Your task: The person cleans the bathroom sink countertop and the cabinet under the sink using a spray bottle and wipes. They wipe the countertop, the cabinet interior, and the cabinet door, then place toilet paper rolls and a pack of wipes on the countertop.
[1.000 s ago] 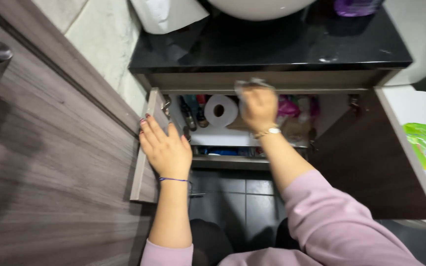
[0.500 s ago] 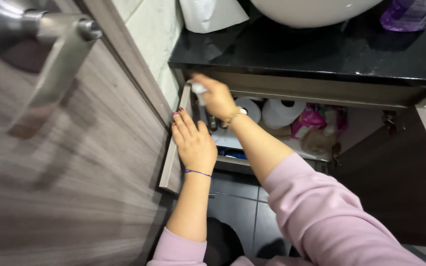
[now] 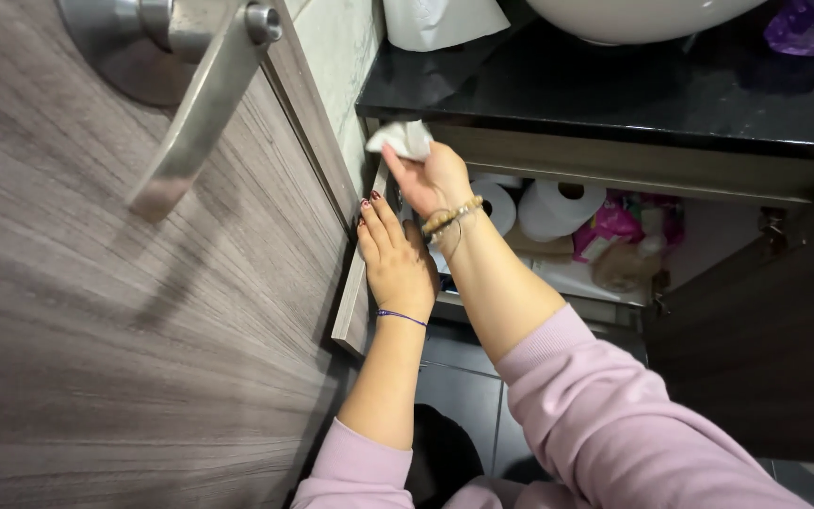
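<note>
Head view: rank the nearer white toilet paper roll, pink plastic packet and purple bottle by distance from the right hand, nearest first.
From the right hand, which holds a white crumpled cloth:
1. Nearer white toilet paper roll, just to its right inside the cabinet.
2. Pink plastic packet, further right on the shelf.
3. Purple bottle, far right on the black countertop.

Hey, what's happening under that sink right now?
A person crouches at an open vanity cabinet. The right hand presses a crumpled white wipe at the cabinet's upper left corner, while the left hand rests flat on the open left door. Two toilet rolls and pink packets sit on the shelf inside.
</note>
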